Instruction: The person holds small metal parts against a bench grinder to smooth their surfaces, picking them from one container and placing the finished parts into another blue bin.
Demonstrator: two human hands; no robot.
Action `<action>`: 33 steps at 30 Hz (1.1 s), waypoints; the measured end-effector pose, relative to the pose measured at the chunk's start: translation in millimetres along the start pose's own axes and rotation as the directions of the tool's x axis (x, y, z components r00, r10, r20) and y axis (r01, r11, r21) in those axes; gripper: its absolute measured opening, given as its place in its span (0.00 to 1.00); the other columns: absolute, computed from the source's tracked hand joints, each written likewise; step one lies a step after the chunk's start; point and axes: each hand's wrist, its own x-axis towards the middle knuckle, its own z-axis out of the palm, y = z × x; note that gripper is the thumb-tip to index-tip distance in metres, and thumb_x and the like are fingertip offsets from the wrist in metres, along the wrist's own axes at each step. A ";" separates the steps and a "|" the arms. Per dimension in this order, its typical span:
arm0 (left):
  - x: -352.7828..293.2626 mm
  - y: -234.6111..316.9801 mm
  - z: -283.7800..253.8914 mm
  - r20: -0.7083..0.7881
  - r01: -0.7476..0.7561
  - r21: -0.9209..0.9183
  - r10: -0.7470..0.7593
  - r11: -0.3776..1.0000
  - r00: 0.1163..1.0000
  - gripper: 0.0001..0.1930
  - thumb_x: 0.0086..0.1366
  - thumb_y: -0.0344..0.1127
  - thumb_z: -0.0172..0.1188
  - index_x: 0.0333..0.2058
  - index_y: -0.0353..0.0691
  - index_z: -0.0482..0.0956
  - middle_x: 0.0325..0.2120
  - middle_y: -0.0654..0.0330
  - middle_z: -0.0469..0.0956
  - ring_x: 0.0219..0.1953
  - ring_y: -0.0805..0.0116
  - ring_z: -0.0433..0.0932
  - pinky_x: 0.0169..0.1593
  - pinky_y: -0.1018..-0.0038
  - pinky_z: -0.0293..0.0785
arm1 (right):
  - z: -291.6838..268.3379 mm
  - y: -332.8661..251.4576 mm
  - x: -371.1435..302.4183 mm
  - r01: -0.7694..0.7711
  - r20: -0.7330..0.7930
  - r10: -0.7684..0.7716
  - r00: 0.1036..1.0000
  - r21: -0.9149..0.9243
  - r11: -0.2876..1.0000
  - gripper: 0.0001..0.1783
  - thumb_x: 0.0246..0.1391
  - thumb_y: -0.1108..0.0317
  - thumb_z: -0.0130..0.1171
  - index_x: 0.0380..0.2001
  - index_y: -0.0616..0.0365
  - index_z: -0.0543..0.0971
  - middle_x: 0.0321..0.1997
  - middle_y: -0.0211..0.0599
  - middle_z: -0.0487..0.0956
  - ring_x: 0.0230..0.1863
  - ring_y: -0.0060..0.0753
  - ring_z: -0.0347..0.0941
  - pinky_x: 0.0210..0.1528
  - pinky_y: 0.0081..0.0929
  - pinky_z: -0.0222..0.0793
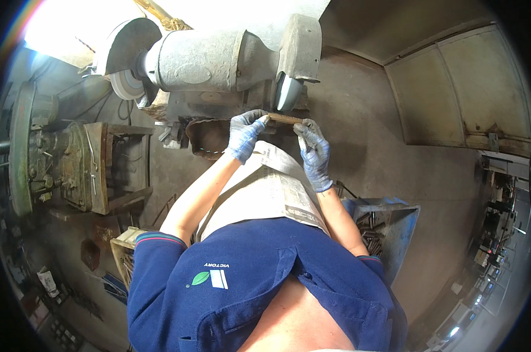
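Note:
Between my two gloved hands a short, narrow brownish bar is held crosswise, just below the right wheel of a grey bench grinder. The fingers of my left hand pinch its left end. At the other end, my right hand grips it with thumb and fingers. Both gloves are blue and grey. Whether the bar touches the wheel is not clear from this angle. On the grinder's left side, a pale wheel sits partly under its guard. A whitish printed sheet covers my lap.
A blue metal bin with several metal rods stands by my right elbow, a wooden crate by my left. An old green machine is at the left. Below the grinder hangs a dark pan. Large panels stand at right.

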 end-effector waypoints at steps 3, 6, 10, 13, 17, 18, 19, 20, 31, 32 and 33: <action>10.2 -15.7 6.1 -0.010 -0.066 -0.019 0.065 0.998 0.998 0.05 0.61 0.26 0.56 0.35 0.30 0.77 0.28 0.55 0.79 0.27 0.69 0.79 0.33 0.74 0.80 | -5.4 10.5 1.4 -0.044 -0.003 0.044 0.999 -0.016 0.999 0.11 0.53 0.80 0.53 0.39 0.64 0.80 0.46 0.39 0.75 0.52 0.31 0.69 0.55 0.28 0.66; 16.6 -28.9 15.6 -0.057 -0.050 -0.063 0.046 0.997 0.997 0.05 0.61 0.25 0.56 0.35 0.30 0.77 0.27 0.55 0.79 0.26 0.69 0.79 0.32 0.75 0.79 | -13.4 23.1 2.4 -0.104 -0.010 0.104 0.995 0.050 0.993 0.10 0.55 0.78 0.51 0.39 0.65 0.78 0.45 0.40 0.76 0.49 0.33 0.72 0.55 0.31 0.68; 21.3 -31.1 20.8 -0.090 -0.055 -0.023 0.052 0.998 0.995 0.05 0.61 0.25 0.56 0.34 0.30 0.77 0.27 0.55 0.79 0.26 0.68 0.79 0.32 0.75 0.79 | -14.5 25.2 4.2 -0.147 -0.002 0.148 0.989 0.111 0.983 0.10 0.57 0.77 0.49 0.40 0.65 0.77 0.44 0.41 0.76 0.46 0.34 0.73 0.54 0.32 0.69; 23.5 -30.3 12.8 -0.120 -0.042 -0.095 0.030 0.995 0.992 0.04 0.60 0.24 0.56 0.34 0.30 0.77 0.26 0.55 0.79 0.25 0.68 0.78 0.31 0.76 0.78 | -5.2 26.8 4.8 -0.151 -0.001 0.152 0.988 0.123 0.981 0.10 0.57 0.77 0.49 0.40 0.65 0.78 0.43 0.41 0.76 0.46 0.33 0.73 0.54 0.32 0.69; 25.2 -22.9 -5.5 -0.141 -0.017 -0.061 0.009 0.998 0.990 0.03 0.61 0.25 0.55 0.33 0.32 0.76 0.26 0.57 0.79 0.24 0.71 0.78 0.30 0.76 0.79 | 13.9 40.5 5.1 -0.154 0.018 0.153 0.988 0.140 0.978 0.10 0.56 0.77 0.50 0.39 0.66 0.78 0.43 0.40 0.76 0.45 0.32 0.73 0.54 0.31 0.69; 24.8 -20.7 -10.6 -0.141 -0.016 -0.062 0.007 0.998 0.990 0.04 0.61 0.25 0.55 0.33 0.31 0.76 0.26 0.56 0.79 0.25 0.71 0.78 0.30 0.76 0.79 | 17.0 34.4 7.9 -0.174 0.048 0.170 0.984 0.121 0.977 0.10 0.56 0.76 0.50 0.40 0.67 0.78 0.42 0.40 0.76 0.45 0.32 0.73 0.53 0.30 0.69; 24.3 -18.3 -15.9 -0.140 -0.014 -0.062 0.005 0.998 0.990 0.04 0.61 0.25 0.54 0.32 0.30 0.76 0.27 0.56 0.78 0.25 0.71 0.78 0.30 0.77 0.80 | 20.5 32.7 8.5 -0.185 0.059 0.178 0.982 0.140 0.973 0.10 0.56 0.76 0.51 0.40 0.67 0.78 0.43 0.41 0.76 0.46 0.32 0.73 0.53 0.30 0.69; 24.0 -16.5 -20.3 -0.139 -0.011 -0.061 0.003 0.998 0.990 0.05 0.61 0.25 0.54 0.32 0.30 0.76 0.27 0.56 0.78 0.26 0.71 0.78 0.30 0.77 0.80 | 23.9 31.8 8.8 -0.196 0.070 0.187 0.980 0.159 0.968 0.10 0.56 0.76 0.51 0.40 0.67 0.77 0.43 0.41 0.77 0.46 0.32 0.73 0.53 0.30 0.69; 39.6 -35.0 6.8 -0.064 -0.037 0.053 0.041 0.998 0.997 0.04 0.60 0.25 0.57 0.33 0.30 0.78 0.26 0.57 0.79 0.26 0.71 0.77 0.29 0.77 0.78 | -3.0 51.4 1.4 -0.283 -0.026 0.298 0.954 0.245 0.927 0.11 0.58 0.72 0.51 0.40 0.67 0.77 0.42 0.41 0.78 0.45 0.33 0.74 0.54 0.31 0.68; 40.1 -35.5 6.2 -0.086 -0.023 0.026 0.025 0.999 0.996 0.04 0.60 0.25 0.57 0.33 0.30 0.78 0.26 0.57 0.79 0.25 0.71 0.77 0.29 0.77 0.78 | -2.1 54.6 0.8 -0.272 -0.019 0.283 0.959 0.229 0.935 0.11 0.58 0.71 0.51 0.40 0.67 0.77 0.42 0.41 0.78 0.45 0.33 0.74 0.54 0.31 0.68; 39.8 -33.3 3.7 -0.108 -0.010 0.003 0.010 1.000 0.994 0.04 0.60 0.25 0.56 0.33 0.31 0.78 0.25 0.58 0.79 0.25 0.72 0.77 0.28 0.77 0.78 | 0.8 56.3 0.9 -0.258 -0.014 0.267 0.963 0.217 0.941 0.11 0.58 0.71 0.51 0.40 0.67 0.77 0.42 0.41 0.78 0.45 0.33 0.74 0.54 0.31 0.68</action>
